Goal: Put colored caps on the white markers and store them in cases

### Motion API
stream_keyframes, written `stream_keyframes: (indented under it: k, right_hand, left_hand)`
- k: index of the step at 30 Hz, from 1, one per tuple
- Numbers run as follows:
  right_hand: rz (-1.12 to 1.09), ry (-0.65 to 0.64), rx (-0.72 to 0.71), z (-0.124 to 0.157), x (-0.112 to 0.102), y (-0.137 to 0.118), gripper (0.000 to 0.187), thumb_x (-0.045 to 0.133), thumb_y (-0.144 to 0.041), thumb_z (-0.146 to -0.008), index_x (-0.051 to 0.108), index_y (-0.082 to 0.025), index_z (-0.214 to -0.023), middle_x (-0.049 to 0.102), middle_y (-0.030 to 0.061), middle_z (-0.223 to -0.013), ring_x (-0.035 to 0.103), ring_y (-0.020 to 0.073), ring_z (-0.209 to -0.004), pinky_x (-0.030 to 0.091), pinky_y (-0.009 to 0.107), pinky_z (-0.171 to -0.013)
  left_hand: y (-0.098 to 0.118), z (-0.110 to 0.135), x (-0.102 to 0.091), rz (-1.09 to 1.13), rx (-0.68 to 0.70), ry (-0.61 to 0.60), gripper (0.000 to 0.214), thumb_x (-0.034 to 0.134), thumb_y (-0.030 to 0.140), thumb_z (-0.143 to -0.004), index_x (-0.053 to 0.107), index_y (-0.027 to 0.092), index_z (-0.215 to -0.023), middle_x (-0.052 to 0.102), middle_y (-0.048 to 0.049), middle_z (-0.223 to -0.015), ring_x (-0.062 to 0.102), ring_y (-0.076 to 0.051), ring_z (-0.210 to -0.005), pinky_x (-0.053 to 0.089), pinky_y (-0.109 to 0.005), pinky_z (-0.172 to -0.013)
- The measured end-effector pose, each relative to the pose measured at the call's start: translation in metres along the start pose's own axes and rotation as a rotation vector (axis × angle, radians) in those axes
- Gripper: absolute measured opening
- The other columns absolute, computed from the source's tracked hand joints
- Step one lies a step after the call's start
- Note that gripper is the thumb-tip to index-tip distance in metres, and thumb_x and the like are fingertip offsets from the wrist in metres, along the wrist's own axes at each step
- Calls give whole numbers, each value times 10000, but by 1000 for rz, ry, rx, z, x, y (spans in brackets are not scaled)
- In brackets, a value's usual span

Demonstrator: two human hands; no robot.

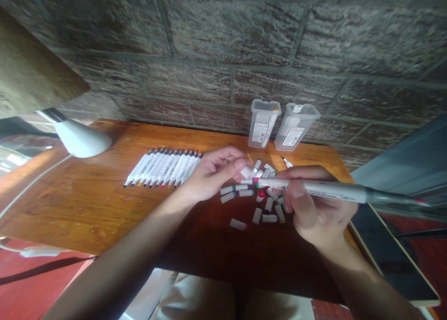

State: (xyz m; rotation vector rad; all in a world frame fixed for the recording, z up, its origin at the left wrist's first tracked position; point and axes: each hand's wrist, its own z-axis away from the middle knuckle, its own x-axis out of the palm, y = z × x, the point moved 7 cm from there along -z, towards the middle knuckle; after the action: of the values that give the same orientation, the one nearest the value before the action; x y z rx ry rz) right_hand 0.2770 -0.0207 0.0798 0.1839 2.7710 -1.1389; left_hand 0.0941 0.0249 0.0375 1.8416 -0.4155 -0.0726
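Observation:
My right hand (310,208) is closed round a long white marker (335,189) that lies sideways, its grey end pointing right. My left hand (214,171) pinches a small white marker cap (246,172) close to the marker's left tip. Below and between the hands, several loose white caps (258,203) with coloured ends are scattered on the wooden table (87,203). A tidy row of several white markers (164,167) lies side by side to the left of my left hand.
Two clear plastic marker boxes (263,123) (296,125) stand at the table's back edge against a brick wall. A white lamp head (80,138) hangs over the table's left side. A dark tablet (387,255) lies at the right edge.

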Motion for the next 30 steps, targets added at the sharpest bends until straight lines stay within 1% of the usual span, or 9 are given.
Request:
stream_keyframes:
  k: [5, 10, 12, 14, 18, 20, 23, 27, 30]
  right_hand:
    - [131, -54, -95, -3, 1, -10, 167, 704, -174, -851, 714, -254, -998, 773, 20, -884, 723, 173, -663, 609, 294, -585]
    - [198, -70, -209, -2, 5, -16, 235, 722, -174, -839, 702, -249, -1060, 782, 4, -947, 742, 167, -767, 621, 280, -695]
    - [202, -86, -228, -2, 7, -17, 232, 712, -158, -844, 699, -240, -1061, 783, -1, -956, 741, 154, -776, 615, 261, -708]
    - [214, -102, -199, -4, 7, -16, 198, 700, -145, -849, 702, -233, -1027, 780, -10, -917, 729, 133, -720, 598, 235, -658]
    - [201, -45, -163, -5, 0, -15, 85, 707, -161, -836, 689, -223, -891, 731, -43, -726, 662, 99, -557, 532, 204, -508]
    - [152, -18, -169, -5, -2, -16, 80, 696, -152, -837, 682, -217, -883, 720, -46, -704, 628, 85, -509, 506, 196, -469]
    - [91, 3, -156, -5, -3, -14, 115, 671, -121, -845, 686, -207, -921, 741, -30, -755, 601, 74, -484, 493, 197, -458]
    - [73, -10, -136, -5, -2, -12, 134, 669, -116, -848, 697, -205, -944, 757, -9, -809, 623, 87, -518, 509, 215, -489]
    - [94, -11, -128, -4, -2, -12, 131, 675, -129, -848, 703, -209, -948, 751, -13, -802, 631, 90, -536, 525, 221, -519]
  left_hand:
    - [1, 0, 1, 10, 27, -12, 220, 726, 382, -863, 689, 166, -883, 661, -11, -758, 578, -96, -652, 475, -209, -631]
    - [3, -2, 0, -30, 62, -18, 194, 717, 352, -875, 697, 160, -895, 676, -12, -772, 594, -86, -659, 489, -188, -641]
    - [4, -2, 1, -43, 72, -21, 187, 717, 341, -877, 700, 157, -896, 678, -12, -771, 598, -83, -660, 489, -182, -639]
    - [3, -2, 1, -55, 64, -25, 181, 720, 333, -875, 704, 154, -896, 677, -13, -760, 599, -86, -658, 489, -185, -636]
    - [3, -2, -4, -13, 88, 7, 215, 715, 377, -875, 714, 164, -903, 666, -11, -737, 584, -92, -633, 477, -203, -618]
    - [5, -3, -9, 4, 121, 43, 237, 722, 405, -864, 718, 173, -910, 666, -12, -744, 569, -92, -618, 465, -209, -605]
    - [7, -3, -13, -1, 127, 64, 248, 738, 414, -847, 722, 175, -910, 674, -16, -756, 562, -91, -609, 460, -212, -601]
    - [7, -3, -8, 7, 105, 44, 232, 745, 396, -845, 719, 172, -902, 700, -25, -798, 595, -97, -630, 484, -213, -616]
    - [7, -2, -6, 4, 101, 40, 211, 742, 377, -851, 718, 173, -900, 706, -25, -807, 607, -97, -639, 494, -211, -624]
